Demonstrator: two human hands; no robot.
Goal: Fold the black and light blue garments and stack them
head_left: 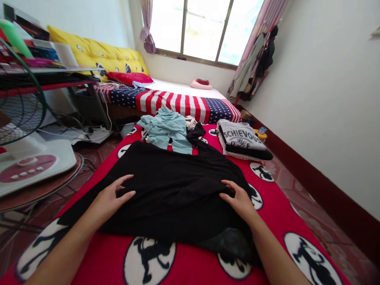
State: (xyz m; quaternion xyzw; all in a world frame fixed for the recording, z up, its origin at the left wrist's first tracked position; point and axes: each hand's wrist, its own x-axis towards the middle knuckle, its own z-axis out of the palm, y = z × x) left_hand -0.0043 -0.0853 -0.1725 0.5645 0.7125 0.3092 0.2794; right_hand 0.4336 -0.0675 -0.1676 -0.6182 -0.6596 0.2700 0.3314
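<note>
Near: plain black cloth garment, no visible pattern. Under it, red fleece blanket, repeating white circles with black cat silhouettes. Far on that blanket: pale blue crumpled garment, plain; right, folded grey T-shirt with black lettering, black cloth folded below it. Further: bed cover, flag pattern, red and white stripes, navy panels with white stars. Far left: yellow cushion with black-and-white motifs; plain red pillow. Far: pink folded cloth on white sheet. Pink curtain. Right: dark red skirting under white wall.
</note>
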